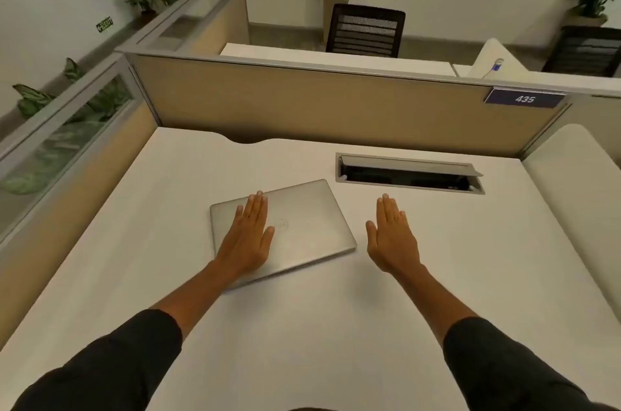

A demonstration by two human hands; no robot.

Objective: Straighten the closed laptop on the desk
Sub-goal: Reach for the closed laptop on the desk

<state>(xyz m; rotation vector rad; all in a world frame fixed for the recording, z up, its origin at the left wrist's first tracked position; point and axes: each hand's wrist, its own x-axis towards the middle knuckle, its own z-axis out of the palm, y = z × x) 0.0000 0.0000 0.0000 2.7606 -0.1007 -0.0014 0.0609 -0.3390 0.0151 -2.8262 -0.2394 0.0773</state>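
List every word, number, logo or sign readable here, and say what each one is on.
"435": white digits on the dark blue plate fixed to the top of the partition.
Green sign low on the left wall: too blurred to read.
Round logo on the closed laptop lid: too faint to read.

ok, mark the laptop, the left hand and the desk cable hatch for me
laptop [309, 219]: head view, bare silver lid right of the logo.
left hand [250, 236]: head view, back of the hand, flat on the lid.
cable hatch [408, 160]: head view, its raised grey flap.
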